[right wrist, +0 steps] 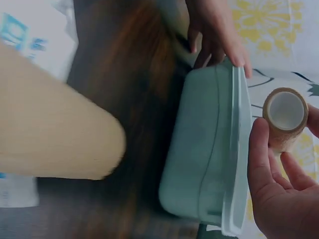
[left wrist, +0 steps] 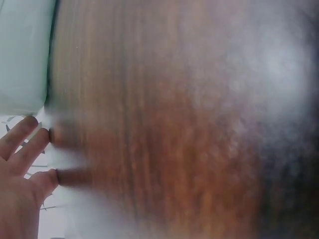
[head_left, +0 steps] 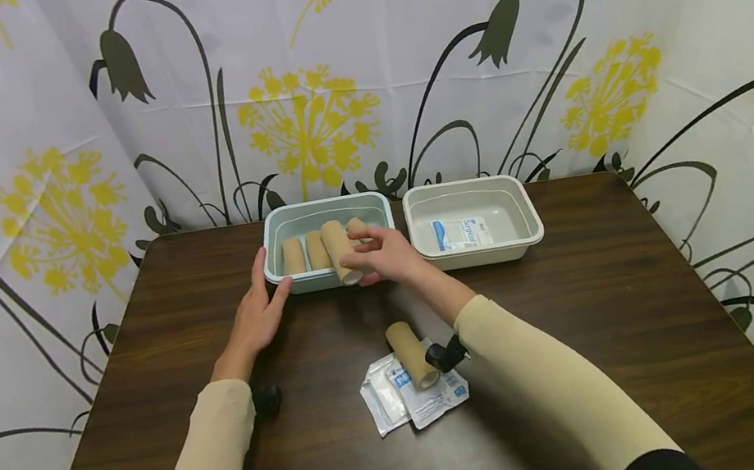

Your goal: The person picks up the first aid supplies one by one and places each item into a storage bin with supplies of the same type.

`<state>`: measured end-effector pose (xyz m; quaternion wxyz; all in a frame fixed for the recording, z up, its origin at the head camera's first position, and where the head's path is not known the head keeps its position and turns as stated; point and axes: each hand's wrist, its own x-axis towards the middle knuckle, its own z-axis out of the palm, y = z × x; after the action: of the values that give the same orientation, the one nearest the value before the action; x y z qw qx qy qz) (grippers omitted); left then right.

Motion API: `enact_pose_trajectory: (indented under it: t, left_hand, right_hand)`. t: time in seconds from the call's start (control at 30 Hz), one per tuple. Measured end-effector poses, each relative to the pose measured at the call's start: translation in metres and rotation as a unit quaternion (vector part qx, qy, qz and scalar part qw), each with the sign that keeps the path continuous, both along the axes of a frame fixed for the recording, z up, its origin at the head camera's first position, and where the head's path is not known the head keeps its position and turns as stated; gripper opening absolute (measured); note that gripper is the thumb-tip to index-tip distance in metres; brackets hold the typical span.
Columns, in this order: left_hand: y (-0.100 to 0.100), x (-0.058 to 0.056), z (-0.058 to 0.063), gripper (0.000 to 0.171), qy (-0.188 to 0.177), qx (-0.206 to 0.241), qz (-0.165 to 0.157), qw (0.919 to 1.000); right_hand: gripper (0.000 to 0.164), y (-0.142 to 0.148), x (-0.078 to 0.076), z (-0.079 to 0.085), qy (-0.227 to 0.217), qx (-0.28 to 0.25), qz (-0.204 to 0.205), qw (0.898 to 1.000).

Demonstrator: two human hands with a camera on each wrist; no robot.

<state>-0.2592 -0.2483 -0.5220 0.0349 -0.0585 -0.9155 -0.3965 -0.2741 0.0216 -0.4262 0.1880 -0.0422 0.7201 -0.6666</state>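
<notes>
Your right hand (head_left: 386, 254) is curled round a brown cardboard tube (head_left: 340, 251), thumb and fingers clamped on its near end, holding it over the front rim of the pale green plastic tray (head_left: 271, 240). The tube's long axis runs away from you, tilted so its open near end hangs just past the rim; from your right wrist you look straight into that open end (right wrist: 285, 112). Three more cardboard tubes (head_left: 305, 253) lie side by side in the tray, just left of the held one and roughly parallel to it. Your left hand (head_left: 257, 312) rests with relaxed, straight fingers against the tray's near left corner, gripping nothing. Behind your right wrist, another cardboard tube (head_left: 412, 355) lies across white sachets (head_left: 404, 398) on the dark wooden table (head_left: 583, 300).
</notes>
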Motion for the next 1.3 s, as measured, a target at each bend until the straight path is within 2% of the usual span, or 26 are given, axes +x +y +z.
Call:
enact_pose_trajectory:
  t: [0.1, 0.2, 0.27, 0.4, 0.6, 0.97, 1.17, 1.3]
  left_hand:
    - [0.000, 0.001, 0.001, 0.075, 0.000, -0.001, 0.000, 1.0000]
    - [0.000, 0.001, 0.001, 0.075, -0.003, -0.003, 0.001, 1.0000]
    - [0.000, 0.000, 0.001, 0.075, -0.004, -0.003, 0.001, 1.0000]
    - [0.001, 0.000, 0.000, 0.075, -0.006, -0.002, -0.001, 1.0000]
    - [0.001, 0.000, -0.002, 0.076, -0.004, 0.003, 0.001, 1.0000]
    - [0.000, 0.003, -0.002, 0.075, -0.008, 0.004, 0.003, 1.0000]
    - [0.000, 0.002, -0.001, 0.074, -0.006, 0.006, 0.000, 1.0000]
    - [-0.001, 0.002, -0.001, 0.075, -0.008, 0.005, 0.000, 1.0000]
  right_hand:
    - [0.055, -0.010, -0.012, 0.005, -0.033, -0.037, -0.010, 0.999]
    - [0.055, -0.018, -0.022, 0.005, -0.074, -0.086, -0.038, 0.993]
    - [0.055, -0.022, -0.027, 0.003, -0.083, -0.104, -0.061, 0.989]
    - [0.058, -0.026, -0.033, -0.002, -0.078, -0.097, -0.085, 0.989]
    - [0.057, -0.029, -0.037, -0.006, -0.073, -0.082, -0.081, 0.991]
    - [0.050, -0.018, -0.030, -0.010, -0.046, -0.082, -0.056, 0.994]
    - [0.044, 0.004, -0.013, -0.009, -0.027, -0.057, -0.033, 0.997]
    - [0.039, 0.023, 0.000, -0.006, 0.004, -0.024, 0.011, 1.000]
